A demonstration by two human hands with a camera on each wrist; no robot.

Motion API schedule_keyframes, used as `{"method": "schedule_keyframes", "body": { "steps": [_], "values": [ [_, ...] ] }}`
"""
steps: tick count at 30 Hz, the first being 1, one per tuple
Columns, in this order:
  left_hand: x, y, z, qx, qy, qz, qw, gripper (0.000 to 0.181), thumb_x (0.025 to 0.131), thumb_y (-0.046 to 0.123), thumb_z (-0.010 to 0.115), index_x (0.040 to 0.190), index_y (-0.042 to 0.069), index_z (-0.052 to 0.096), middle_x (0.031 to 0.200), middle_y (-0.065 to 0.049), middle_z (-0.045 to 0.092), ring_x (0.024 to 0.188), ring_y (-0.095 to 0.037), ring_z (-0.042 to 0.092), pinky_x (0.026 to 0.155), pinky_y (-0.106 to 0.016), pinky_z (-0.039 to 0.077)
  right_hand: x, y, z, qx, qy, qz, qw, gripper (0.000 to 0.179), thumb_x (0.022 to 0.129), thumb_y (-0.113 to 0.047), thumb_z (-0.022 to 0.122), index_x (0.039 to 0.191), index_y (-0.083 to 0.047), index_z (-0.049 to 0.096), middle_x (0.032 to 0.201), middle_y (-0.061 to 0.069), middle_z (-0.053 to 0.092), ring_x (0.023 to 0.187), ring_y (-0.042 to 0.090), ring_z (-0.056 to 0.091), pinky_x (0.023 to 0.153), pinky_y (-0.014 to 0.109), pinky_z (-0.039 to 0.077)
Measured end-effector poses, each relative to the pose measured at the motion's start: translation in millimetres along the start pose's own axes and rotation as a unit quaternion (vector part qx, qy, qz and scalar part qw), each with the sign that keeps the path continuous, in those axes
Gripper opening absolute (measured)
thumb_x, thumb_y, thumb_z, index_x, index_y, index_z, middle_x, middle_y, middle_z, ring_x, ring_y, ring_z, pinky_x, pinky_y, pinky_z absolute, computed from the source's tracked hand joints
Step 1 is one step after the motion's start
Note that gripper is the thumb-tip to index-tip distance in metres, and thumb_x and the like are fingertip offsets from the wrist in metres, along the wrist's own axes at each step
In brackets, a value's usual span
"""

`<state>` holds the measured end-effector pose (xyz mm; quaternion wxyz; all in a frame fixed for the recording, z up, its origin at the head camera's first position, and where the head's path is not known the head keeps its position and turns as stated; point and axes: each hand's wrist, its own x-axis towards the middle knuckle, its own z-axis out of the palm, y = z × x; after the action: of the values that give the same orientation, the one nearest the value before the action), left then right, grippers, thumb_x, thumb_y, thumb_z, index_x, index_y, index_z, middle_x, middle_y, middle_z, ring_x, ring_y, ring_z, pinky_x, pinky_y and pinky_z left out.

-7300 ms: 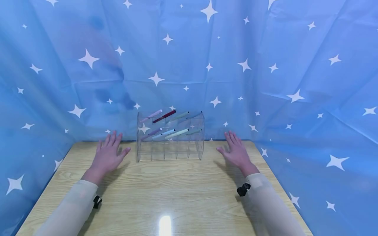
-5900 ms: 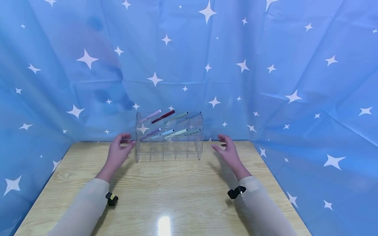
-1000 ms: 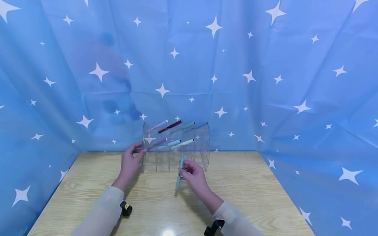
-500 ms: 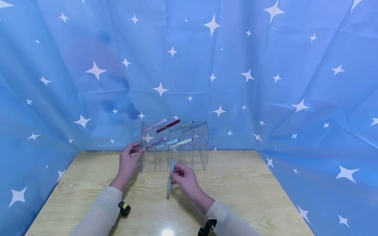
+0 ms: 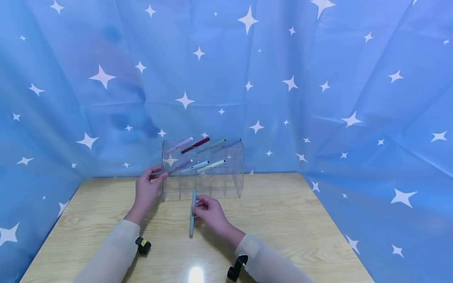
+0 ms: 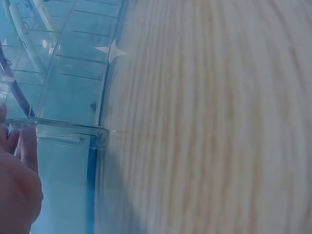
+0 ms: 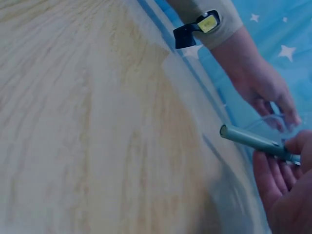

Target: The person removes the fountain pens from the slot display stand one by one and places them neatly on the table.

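My right hand (image 5: 212, 214) pinches a teal pen (image 5: 192, 220) between thumb and fingers, nearly upright in front of a clear acrylic pen rack (image 5: 219, 192). In the right wrist view the pen (image 7: 251, 139) shows its round end and a clip by the fingers. My left hand (image 5: 146, 190) holds the rack's left side wall, thumb in front and fingers behind. Seen from the left wrist, its fingertips (image 6: 29, 146) lie at the panel's edge. Slanted in the rack's upper row are a lilac pen (image 5: 179, 144), a dark red pen (image 5: 196, 145) and others.
The rack's lower row holds a purple pen (image 5: 181, 166), a light blue pen (image 5: 196, 166) and a pale green pen (image 5: 211, 166). A wooden table (image 5: 283, 236) carries everything. Behind it hangs a blue star-patterned cloth (image 5: 269, 98).
The teal pen has left the lower row's right end, now in my right hand, which has moved left with it over the last second. My left hand has gone from the table to the rack's side.
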<state>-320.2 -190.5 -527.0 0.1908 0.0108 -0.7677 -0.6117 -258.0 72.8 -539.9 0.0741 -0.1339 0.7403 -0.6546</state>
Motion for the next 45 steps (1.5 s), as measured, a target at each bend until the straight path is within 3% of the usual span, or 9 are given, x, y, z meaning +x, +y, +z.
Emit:
{"method": "schedule_keyframes", "body": {
  "steps": [3, 12, 22, 34, 45],
  "values": [
    [1.1, 1.1, -0.7, -0.003, -0.003, 0.002, 1.0, 0.042, 0.105, 0.024, 0.081, 0.139, 0.002, 0.071, 0.129, -0.021, 0.076, 0.106, -0.019, 0.071, 0.076, -0.015, 0.058, 0.6, 4.3, 2.2, 0.005, 0.003, 0.006, 1.0, 0.037, 0.098, -0.001, 0.077, 0.133, 0.008, 0.07, 0.105, 0.007, 0.07, 0.087, 0.012, 0.066, 0.076, 0.026, 0.064],
    [1.4, 2.2, 0.4, -0.005, -0.006, -0.003, 1.0, 0.042, 0.106, 0.022, 0.079, 0.14, -0.001, 0.07, 0.137, -0.023, 0.072, 0.118, -0.034, 0.07, 0.078, -0.011, 0.057, 3.9, 5.7, 13.5, 0.037, -0.017, 0.022, 0.9989, 0.042, 0.1, 0.001, 0.076, 0.14, 0.006, 0.065, 0.106, 0.008, 0.069, 0.085, 0.014, 0.069, 0.08, 0.039, 0.068],
    [0.8, 3.2, 0.3, 0.003, -0.005, -0.007, 1.0, 0.042, 0.106, 0.024, 0.08, 0.14, 0.002, 0.071, 0.137, -0.018, 0.073, 0.114, -0.026, 0.07, 0.076, -0.013, 0.057, 10.1, 0.8, 34.0, 0.05, -0.02, 0.053, 0.9971, 0.034, 0.1, 0.003, 0.075, 0.133, 0.009, 0.068, 0.102, 0.01, 0.071, 0.08, 0.015, 0.071, 0.077, 0.041, 0.069],
    [1.8, 1.5, -0.6, 0.01, -0.004, -0.005, 0.9999, 0.042, 0.106, 0.024, 0.08, 0.14, 0.003, 0.071, 0.134, -0.021, 0.074, 0.112, -0.028, 0.071, 0.074, -0.015, 0.058, 15.5, -8.5, 59.0, 0.057, -0.032, 0.118, 0.9909, 0.019, 0.098, 0.004, 0.077, 0.117, 0.006, 0.074, 0.094, 0.007, 0.073, 0.075, 0.016, 0.074, 0.075, 0.039, 0.069],
    [-0.7, 3.3, -0.5, 0.008, -0.004, -0.006, 0.9999, 0.04, 0.106, 0.026, 0.08, 0.138, 0.004, 0.072, 0.132, -0.021, 0.075, 0.116, -0.033, 0.071, 0.075, -0.013, 0.056, 11.5, -22.9, 69.6, 0.037, -0.004, 0.153, 0.9875, 0.018, 0.094, 0.006, 0.08, 0.111, 0.005, 0.075, 0.089, 0.011, 0.077, 0.075, 0.021, 0.077, 0.073, 0.039, 0.069]
  ]
}}
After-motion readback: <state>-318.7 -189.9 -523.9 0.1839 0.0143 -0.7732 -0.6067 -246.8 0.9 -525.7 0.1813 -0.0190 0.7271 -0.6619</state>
